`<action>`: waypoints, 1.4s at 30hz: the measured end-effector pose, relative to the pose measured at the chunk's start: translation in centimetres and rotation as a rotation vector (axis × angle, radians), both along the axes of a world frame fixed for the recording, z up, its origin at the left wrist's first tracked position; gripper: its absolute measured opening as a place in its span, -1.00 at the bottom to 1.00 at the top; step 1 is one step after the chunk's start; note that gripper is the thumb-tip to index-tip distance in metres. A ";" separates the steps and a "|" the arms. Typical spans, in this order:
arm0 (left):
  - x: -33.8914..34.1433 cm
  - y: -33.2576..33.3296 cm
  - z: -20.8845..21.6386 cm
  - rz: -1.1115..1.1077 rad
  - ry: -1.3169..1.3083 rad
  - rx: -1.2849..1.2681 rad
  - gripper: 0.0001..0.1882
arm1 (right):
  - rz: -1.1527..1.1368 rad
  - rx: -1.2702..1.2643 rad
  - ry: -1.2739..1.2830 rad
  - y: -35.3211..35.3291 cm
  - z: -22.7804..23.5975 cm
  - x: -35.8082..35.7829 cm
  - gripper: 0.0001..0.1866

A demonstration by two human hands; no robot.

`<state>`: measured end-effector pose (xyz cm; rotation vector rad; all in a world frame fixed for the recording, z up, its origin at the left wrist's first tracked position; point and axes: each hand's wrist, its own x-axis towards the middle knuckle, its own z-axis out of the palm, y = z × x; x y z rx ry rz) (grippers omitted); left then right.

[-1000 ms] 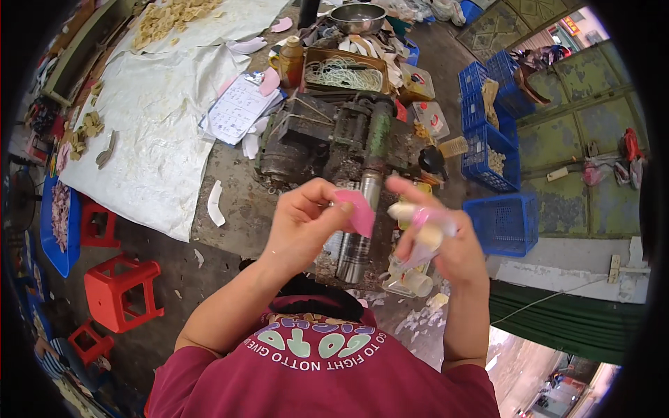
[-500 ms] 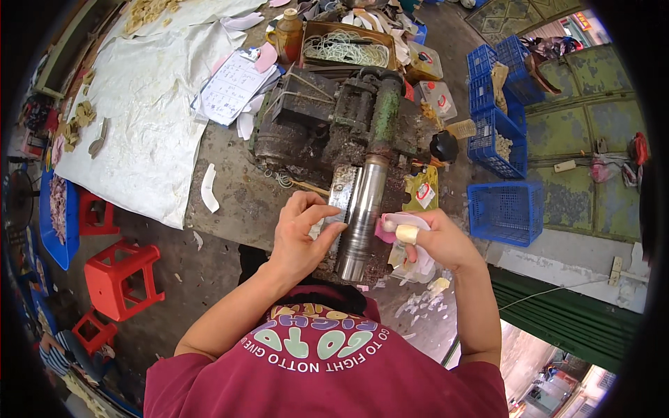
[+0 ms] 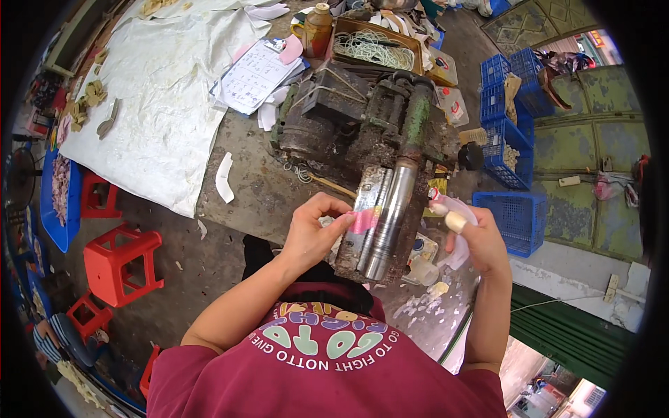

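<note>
In front of me stands a grimy green machine (image 3: 320, 143) with a shiny steel roller (image 3: 392, 219) beside a flat metal plate (image 3: 371, 187). My left hand (image 3: 311, 233) pinches the end of a pink strip (image 3: 362, 221) between thumb and fingers; the strip lies across the plate and reaches the roller. Right of the roller, my right hand (image 3: 484, 244) is closed on thin pale pink curved pieces (image 3: 459, 259). Cream covers (image 3: 455, 222) sit on its fingers. How many pieces it holds is hard to make out.
Beyond the machine are a box of tangled string (image 3: 376, 49), a bottle (image 3: 318, 31) and a clipboard with paper (image 3: 254, 76). One pale curved piece (image 3: 224, 178) lies on the table at left. Blue crates (image 3: 511, 216) stand right, a red stool (image 3: 122, 265) left.
The left hand, empty before, now pinches a pink strip at the roller. The right hand has drawn away to the right with its pale pieces. The whole view has shifted slightly.
</note>
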<state>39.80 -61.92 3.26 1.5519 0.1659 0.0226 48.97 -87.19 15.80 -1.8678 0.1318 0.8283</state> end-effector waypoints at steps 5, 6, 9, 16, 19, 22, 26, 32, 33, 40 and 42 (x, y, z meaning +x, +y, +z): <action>-0.2 1.4 -2.4 0.160 -0.006 -0.026 -0.92 | -0.032 0.049 -0.018 0.3 -0.7 -1.0 -0.67; -0.6 2.5 -3.1 0.203 0.005 -0.028 -0.92 | -0.057 0.071 -0.025 0.4 -0.8 -1.4 -0.66; -0.6 8.0 -6.1 0.412 0.079 0.100 -0.87 | -0.148 0.152 -0.039 0.8 -0.7 -2.2 -0.62; 0.5 18.3 -10.2 0.316 -0.181 1.204 -0.86 | -0.139 0.256 -0.025 2.1 0.5 -2.3 -0.68; -2.4 17.4 -12.8 0.133 -0.155 1.299 -0.81 | -0.153 0.282 -0.051 2.3 0.7 -2.7 -0.66; -6.0 15.1 -12.6 -0.070 -0.062 1.234 -0.76 | -0.158 0.312 -0.100 2.7 0.7 -2.6 -0.63; -6.8 10.9 -9.1 -0.116 -0.164 1.020 -0.67 | -0.146 0.308 -0.084 4.0 1.1 -2.1 -0.57; 0.7 3.0 4.6 -0.001 -0.185 -0.036 -0.86 | 0.084 0.246 -0.143 9.7 2.9 -1.5 -0.53; 1.1 2.5 6.3 -0.038 -0.157 -0.239 -0.87 | 0.109 0.210 -0.176 10.4 3.0 -1.7 -0.49; 1.0 1.4 10.1 -0.131 -0.022 -0.714 -0.69 | 0.056 0.080 -0.555 10.5 2.8 -2.1 -0.55; 0.8 1.2 10.2 -0.188 -0.004 -0.651 -0.63 | 0.112 -0.001 -0.649 10.3 3.0 -1.9 -0.52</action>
